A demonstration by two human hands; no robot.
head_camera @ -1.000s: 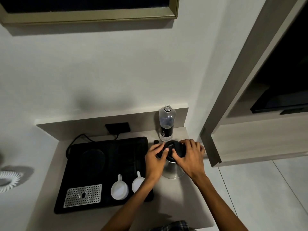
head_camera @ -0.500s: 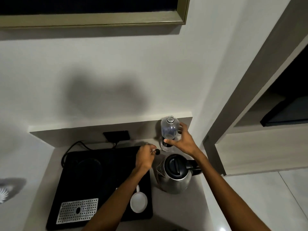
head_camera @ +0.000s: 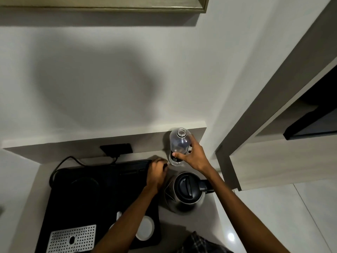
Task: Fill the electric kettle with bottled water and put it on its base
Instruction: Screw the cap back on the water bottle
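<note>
**One uncapped bottle in hand, one lidded kettle, one vacant base: hazards and inventory**

Head view. One bottle (head_camera: 179, 143) stands upright at the back of the counter (head_camera: 189, 227), against the low ledge, its neck open and no cap on it. My right hand (head_camera: 193, 156) is wrapped around its lower body, thumb in front and fingers behind. My left hand (head_camera: 156, 173) is curled into a loose fist just left of the bottle, over the rear corner of the black tray (head_camera: 87, 201); whether it holds anything, such as the cap, I cannot tell. One steel kettle (head_camera: 184, 193) sits on the counter just in front of the bottle and right of the tray, its black lid down and its handle pointing right. One round kettle base (head_camera: 84, 185) lies on the tray, well apart from the kettle, with one cord (head_camera: 62, 161) running to one wall socket (head_camera: 116, 148).

Risks, as I judge them: the thin bottle is open, so a hard squeeze or quick tilt could spill water near the socket and base. The kettle lid appears closed; pouring before opening it would flood the counter. My right forearm passes above the kettle and could knock it.

Also counted: one perforated drip grate (head_camera: 73, 238) and two white cups (head_camera: 145, 228), one largely hidden by my left arm.
</note>
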